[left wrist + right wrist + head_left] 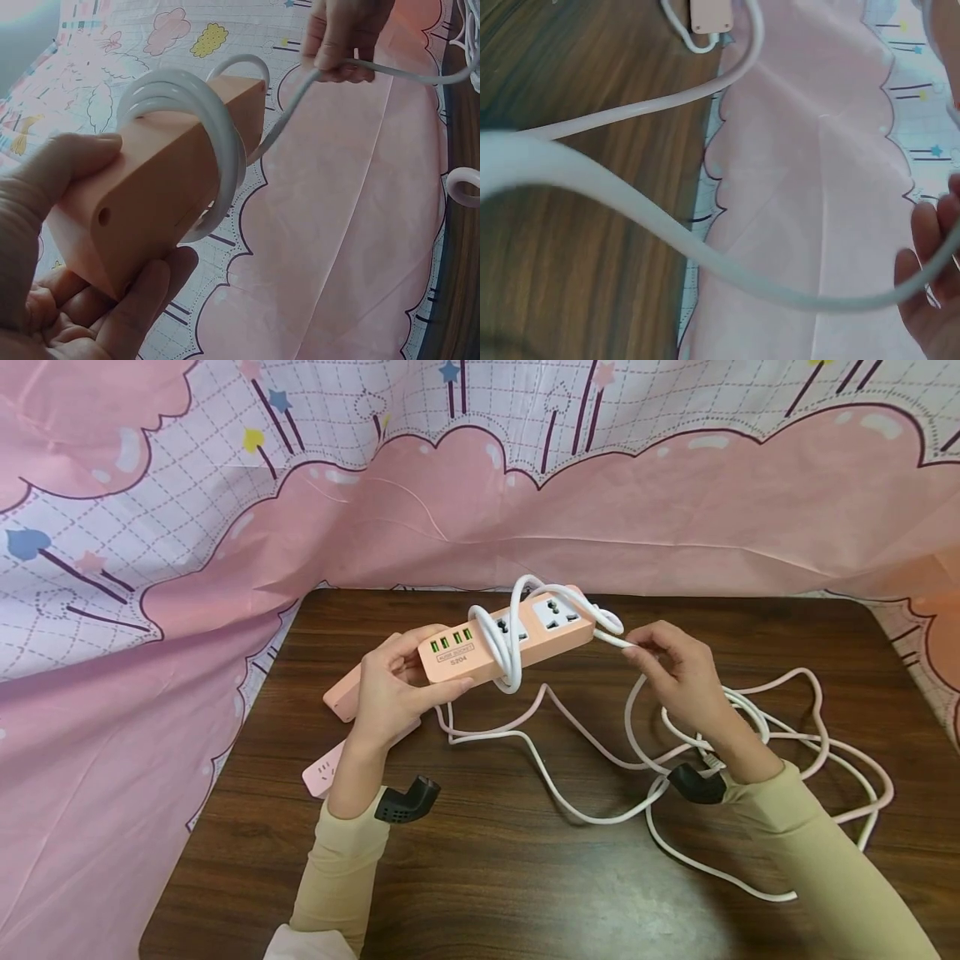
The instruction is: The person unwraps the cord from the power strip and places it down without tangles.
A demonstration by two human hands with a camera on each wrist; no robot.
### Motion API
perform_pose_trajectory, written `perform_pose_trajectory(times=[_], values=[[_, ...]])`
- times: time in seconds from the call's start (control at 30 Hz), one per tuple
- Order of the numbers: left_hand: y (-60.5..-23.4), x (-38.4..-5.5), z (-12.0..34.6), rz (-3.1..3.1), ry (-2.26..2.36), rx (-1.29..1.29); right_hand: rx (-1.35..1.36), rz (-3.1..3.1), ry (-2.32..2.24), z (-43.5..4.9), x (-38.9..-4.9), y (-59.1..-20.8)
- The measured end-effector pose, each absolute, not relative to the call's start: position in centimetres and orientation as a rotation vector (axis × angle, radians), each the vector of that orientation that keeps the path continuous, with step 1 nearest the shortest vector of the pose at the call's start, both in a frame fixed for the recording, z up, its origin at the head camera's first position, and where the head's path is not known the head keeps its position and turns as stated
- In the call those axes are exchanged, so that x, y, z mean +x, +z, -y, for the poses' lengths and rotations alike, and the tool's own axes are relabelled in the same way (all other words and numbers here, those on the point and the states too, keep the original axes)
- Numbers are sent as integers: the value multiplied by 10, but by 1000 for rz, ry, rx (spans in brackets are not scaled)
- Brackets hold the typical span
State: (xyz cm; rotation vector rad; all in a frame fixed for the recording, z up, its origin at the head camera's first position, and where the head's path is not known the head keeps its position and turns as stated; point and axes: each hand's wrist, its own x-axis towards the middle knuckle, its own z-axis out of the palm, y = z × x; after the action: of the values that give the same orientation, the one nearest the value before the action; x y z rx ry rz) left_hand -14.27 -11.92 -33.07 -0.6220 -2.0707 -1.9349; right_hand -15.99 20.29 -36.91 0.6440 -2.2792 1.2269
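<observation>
My left hand [386, 693] grips the left end of a peach power strip [480, 653], thumb on one side and fingers on the other. The strip is held up off the table, its USB ports and white sockets facing me. White cord [512, 668] loops around its middle and its far end. At the right, my right hand [682, 681] pinches the same cord between thumb and fingertips, just past the strip's end. In the left wrist view the wound loops [221, 142] circle the strip's body. The right wrist view shows the cord [817, 302] running across to the fingers.
A second peach power strip [343, 695] and a pink one [318, 777] lie on the dark wooden table [525, 877], partly behind the left hand and arm. Tangled pink and white cords [817, 727] spread over the right side. A patterned pink cloth [637, 527] hangs behind.
</observation>
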Motion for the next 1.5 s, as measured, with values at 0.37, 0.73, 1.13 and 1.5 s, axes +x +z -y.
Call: perform_pose_trajectory(times=[0.37, 0.73, 1.13, 1.5], values=[[-334, -144, 119, 2088, -1916, -652, 581, 1972, 1471, -214, -154, -353], [-334, -146, 118, 2039, -1914, -626, 1118, 1920, 1643, -222, -136, -348], [-334, -145, 119, 2010, -1952, -567, 1165, 2404, 1067, -225, -144, -370], [-335, -144, 121, 2030, -1947, -653, 568, 2563, 812, -216, -158, -365]])
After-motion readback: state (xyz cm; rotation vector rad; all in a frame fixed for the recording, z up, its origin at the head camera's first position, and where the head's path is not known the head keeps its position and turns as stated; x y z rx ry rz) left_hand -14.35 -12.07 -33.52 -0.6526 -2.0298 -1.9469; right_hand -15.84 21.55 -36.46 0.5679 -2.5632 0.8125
